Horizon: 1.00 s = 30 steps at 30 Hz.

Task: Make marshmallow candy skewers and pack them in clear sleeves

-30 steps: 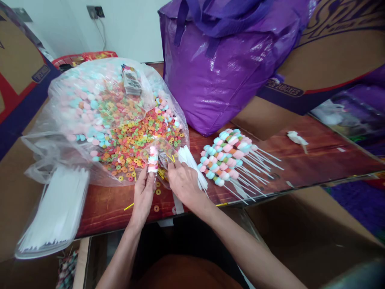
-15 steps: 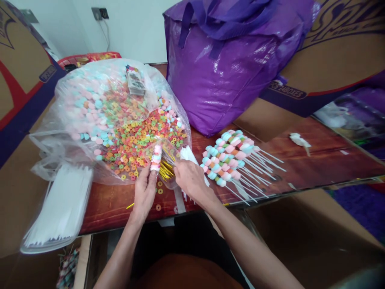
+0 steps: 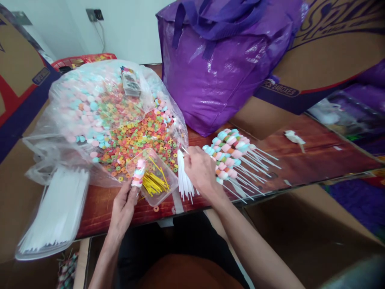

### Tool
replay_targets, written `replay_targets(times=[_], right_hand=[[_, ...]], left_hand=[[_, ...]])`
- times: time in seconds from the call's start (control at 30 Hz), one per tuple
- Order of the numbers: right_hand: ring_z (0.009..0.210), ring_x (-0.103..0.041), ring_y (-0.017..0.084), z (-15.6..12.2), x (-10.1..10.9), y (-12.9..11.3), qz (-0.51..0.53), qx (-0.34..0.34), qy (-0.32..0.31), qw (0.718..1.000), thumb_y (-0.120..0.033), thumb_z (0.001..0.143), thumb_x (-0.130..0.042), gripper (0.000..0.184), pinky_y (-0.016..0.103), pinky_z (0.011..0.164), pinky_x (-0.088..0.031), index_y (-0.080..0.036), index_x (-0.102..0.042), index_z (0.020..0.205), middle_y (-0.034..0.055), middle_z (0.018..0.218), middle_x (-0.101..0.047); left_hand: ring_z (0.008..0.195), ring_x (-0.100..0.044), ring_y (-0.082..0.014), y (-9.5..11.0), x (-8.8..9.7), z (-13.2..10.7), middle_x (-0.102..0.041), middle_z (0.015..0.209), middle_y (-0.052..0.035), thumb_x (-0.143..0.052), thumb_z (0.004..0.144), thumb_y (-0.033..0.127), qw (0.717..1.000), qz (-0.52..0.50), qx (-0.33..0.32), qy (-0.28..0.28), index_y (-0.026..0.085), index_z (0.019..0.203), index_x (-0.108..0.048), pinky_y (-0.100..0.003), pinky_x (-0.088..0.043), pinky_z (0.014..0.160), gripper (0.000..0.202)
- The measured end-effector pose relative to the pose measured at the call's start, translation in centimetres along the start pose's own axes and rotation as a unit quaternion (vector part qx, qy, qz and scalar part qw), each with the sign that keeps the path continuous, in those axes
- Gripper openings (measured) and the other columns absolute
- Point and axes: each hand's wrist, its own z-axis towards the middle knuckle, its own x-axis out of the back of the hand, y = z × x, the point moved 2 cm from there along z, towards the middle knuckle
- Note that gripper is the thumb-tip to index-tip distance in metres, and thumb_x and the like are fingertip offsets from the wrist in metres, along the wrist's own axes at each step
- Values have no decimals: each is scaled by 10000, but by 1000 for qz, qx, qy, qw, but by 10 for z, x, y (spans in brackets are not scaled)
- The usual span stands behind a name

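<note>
My left hand [image 3: 124, 204] is closed around a marshmallow candy skewer [image 3: 138, 172] in pink and white, held upright. Just beside it, a clear plastic tub [image 3: 168, 190] holds yellow twist ties [image 3: 155, 182]. My right hand [image 3: 201, 168] has its fingers pinched together over the upper end of a fan of white sticks [image 3: 185, 178]. Something thin and pale shows at those fingertips, too small to name. To the right of that hand lie rows of finished-looking marshmallow skewers [image 3: 230, 150], their white sticks pointing right.
A large clear bag [image 3: 60, 108] of marshmallows and candy rings [image 3: 144, 134] spreads behind my hands, with a small stack of cards [image 3: 130, 83] on it. More white sticks [image 3: 55, 208] lie at left. A purple bag [image 3: 216, 76] and cardboard boxes [image 3: 282, 108] stand behind.
My left hand has moved left and nearer with the skewer. The right hand has come away from the tub to the white sticks. More of the tub and twist ties shows.
</note>
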Motion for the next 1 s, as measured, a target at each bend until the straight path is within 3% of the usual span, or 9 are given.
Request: replay_targets(times=[0.1, 0.17, 0.27, 0.33, 0.43, 0.5, 0.57, 0.73, 1.0], right_hand=[[901, -648, 251, 10, -28, -10, -48, 7, -80, 996, -140, 967, -430, 249, 305, 652, -419, -112, -652, 1075, 156, 1058, -663], [969, -648, 278, 11, -40, -14, -35, 20, -112, 993, -250, 994, -470, 269, 324, 687, -459, -107, -632, 1155, 176, 1129, -633], [1014, -640, 296, 4, -40, -10, 12, 6, -91, 996, -415, 957, -571, 446, 357, 744, -497, -139, -568, 1308, 178, 1215, -592], [1036, -633, 294, -5, -30, -5, 31, -8, -46, 998, -409, 942, -599, 475, 366, 773, -504, -164, -554, 1346, 167, 1232, -588], [1042, -629, 254, -20, -14, -9, 31, 60, -38, 997, -279, 961, -568, 255, 325, 775, -501, -210, -673, 1183, 121, 1205, -626], [1003, -642, 236, -30, -11, -22, 7, 152, -113, 982, -192, 960, -539, 203, 304, 742, -498, -216, -728, 1029, 99, 1116, -679], [963, -661, 257, -37, -14, -36, -34, 186, -193, 963, -134, 941, -530, 217, 316, 712, -505, -174, -740, 977, 120, 1002, -715], [1026, -672, 288, -41, -26, -50, -65, 119, -226, 965, -38, 915, -480, 295, 325, 728, -512, -96, -701, 1102, 193, 1020, -722], [1011, -687, 217, -39, -28, -29, 44, 25, -209, 977, -154, 980, -473, 280, 280, 798, -471, -200, -648, 1194, 89, 1099, -745]], left_hand=[[590, -437, -90, 0, 0, -4, -599, 749, 7, -732, 769, 543, 999, -47, 23, -14, 144, 1179, -687, -222, -374, 530, 574], [582, -415, -80, 0, -2, -5, -572, 724, 16, -743, 772, 518, 998, -63, 24, -17, 141, 1178, -687, -216, -365, 530, 557], [611, -442, -80, -3, -5, -7, -590, 767, 5, -751, 783, 479, 995, -92, 30, -30, 161, 1203, -687, -217, -387, 566, 530], [621, -456, -79, -7, -8, -7, -606, 798, -3, -754, 787, 461, 991, -123, 38, -37, 180, 1215, -687, -217, -391, 574, 516], [611, -453, -74, -8, -13, -8, -620, 809, -11, -753, 793, 452, 987, -147, 44, -39, 183, 1195, -694, -208, -374, 558, 487], [596, -438, -73, -5, -17, -8, -614, 764, -6, -734, 813, 458, 987, -145, 41, -51, 175, 1195, -689, -201, -357, 542, 477], [580, -426, -75, -1, -21, -9, -605, 712, 2, -717, 828, 465, 988, -138, 35, -62, 167, 1217, -676, -197, -344, 527, 492], [583, -443, -82, 0, -28, -12, -604, 715, 8, -719, 821, 477, 990, -130, 38, -46, 171, 1286, -644, -203, -374, 532, 562], [575, -454, -88, -4, -30, -8, -583, 691, 14, -664, 865, 487, 997, -80, -4, -23, 152, 1314, -623, -218, -416, 547, 562]])
